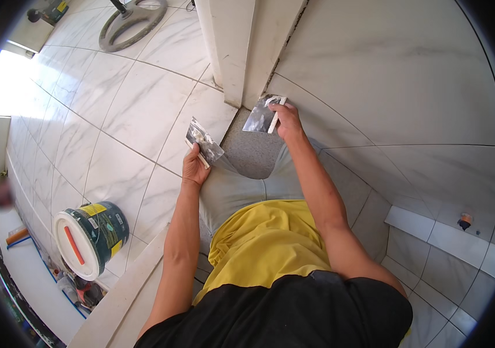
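Note:
My left hand (pixel 193 167) is closed round the pale edge grip of a wide putty knife (pixel 206 141), whose metal blade carries smears of white paste. Another wide putty knife (pixel 255 120) is in my right hand (pixel 288 120), gripped along its pale edge strip with fingers over the paste-smeared top. That blade lies close to the corner where the tiled wall (pixel 340 98) meets the door frame (pixel 238 58); whether it touches cannot be made out. The two blades are apart, above a grey speckled threshold (pixel 247 153) between my legs.
On the marbled floor tiles (pixel 125 116) to the left stands a dark green bucket (pixel 113 227) with a white lid and a red strip on it. A ring-shaped metal base (pixel 134 26) is at the far left. A tiled ledge (pixel 441 235) holds a small orange-and-black object (pixel 465 221).

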